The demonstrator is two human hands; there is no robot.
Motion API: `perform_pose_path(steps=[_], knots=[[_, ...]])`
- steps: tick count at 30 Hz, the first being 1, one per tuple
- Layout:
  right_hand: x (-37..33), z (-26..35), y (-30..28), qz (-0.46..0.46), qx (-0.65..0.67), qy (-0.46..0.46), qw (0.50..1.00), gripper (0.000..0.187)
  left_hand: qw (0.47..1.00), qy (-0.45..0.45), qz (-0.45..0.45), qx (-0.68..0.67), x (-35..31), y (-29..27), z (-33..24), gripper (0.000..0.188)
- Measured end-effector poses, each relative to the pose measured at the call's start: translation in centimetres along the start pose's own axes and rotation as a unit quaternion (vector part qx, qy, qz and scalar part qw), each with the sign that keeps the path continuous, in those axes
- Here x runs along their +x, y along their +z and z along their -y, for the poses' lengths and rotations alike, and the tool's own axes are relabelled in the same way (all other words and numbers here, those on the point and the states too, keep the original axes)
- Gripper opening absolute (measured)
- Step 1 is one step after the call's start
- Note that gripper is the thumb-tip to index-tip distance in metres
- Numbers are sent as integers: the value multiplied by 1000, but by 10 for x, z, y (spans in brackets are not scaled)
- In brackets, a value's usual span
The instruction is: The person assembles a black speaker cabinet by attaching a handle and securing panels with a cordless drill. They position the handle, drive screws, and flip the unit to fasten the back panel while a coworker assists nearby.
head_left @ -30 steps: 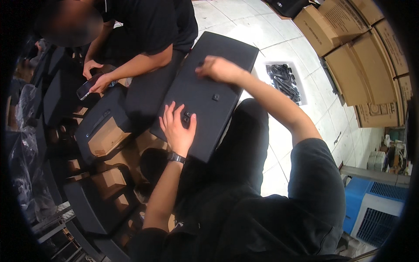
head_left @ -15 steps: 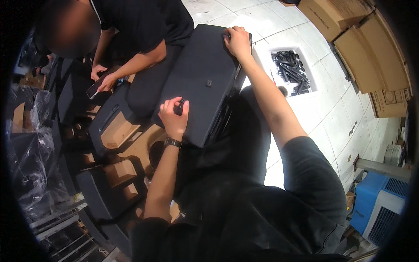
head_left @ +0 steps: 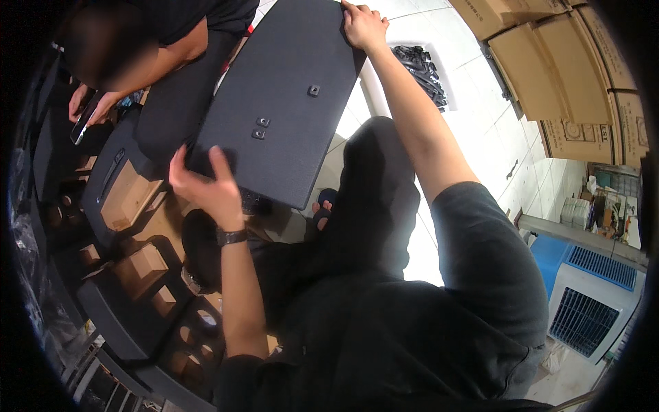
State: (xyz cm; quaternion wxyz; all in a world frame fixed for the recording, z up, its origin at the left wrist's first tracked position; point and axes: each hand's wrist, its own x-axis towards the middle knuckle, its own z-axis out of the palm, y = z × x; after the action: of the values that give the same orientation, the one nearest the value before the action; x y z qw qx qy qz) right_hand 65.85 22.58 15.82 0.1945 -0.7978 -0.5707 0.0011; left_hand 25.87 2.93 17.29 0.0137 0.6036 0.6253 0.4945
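The black box (head_left: 274, 75) slants between the worker's knee (head_left: 377, 147) and a co-worker's leg (head_left: 171, 110), right hand (head_left: 366, 29) curled over its far corner, seemingly to steady it, left hand (head_left: 209, 194) spread wide by the near end, gripping nothing, contact unclear

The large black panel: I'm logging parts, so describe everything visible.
The large black panel is rectangular, with a matte, finely textured face. Three small square dark fittings sit on it, two close together, one apart. It lies aslant, its far end reaching the picture's top edge. The right hand touches its far right corner; whether the left hand, open beside its near left corner, touches it is unclear.
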Motion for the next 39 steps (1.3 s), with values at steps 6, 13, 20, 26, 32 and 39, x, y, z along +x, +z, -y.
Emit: perform_pose_path(steps=[6,13,20,26,32,39], knots=[[14,-10,22,-14,56,-32,998,43,806,-461,58,-367,-33,25,46,117],[30,-72,23,-42,6,-75,996,49,882,-322,-15,-345,-63,39,14,71],[11,-83,14,-46,-18,26,998,59,862,-304,-14,-405,-64,43,28,66],[66,-99,35,3,-76,93,993,64,836,-347,-22,-423,-18,78,67,58],[111,-163,33,9,-86,-127,988,58,898,-329,-44,-288,-23,67,46,66],[131,-127,12,-15,-130,21,991,47,889,-382,-89,-237,-18,59,36,85]])
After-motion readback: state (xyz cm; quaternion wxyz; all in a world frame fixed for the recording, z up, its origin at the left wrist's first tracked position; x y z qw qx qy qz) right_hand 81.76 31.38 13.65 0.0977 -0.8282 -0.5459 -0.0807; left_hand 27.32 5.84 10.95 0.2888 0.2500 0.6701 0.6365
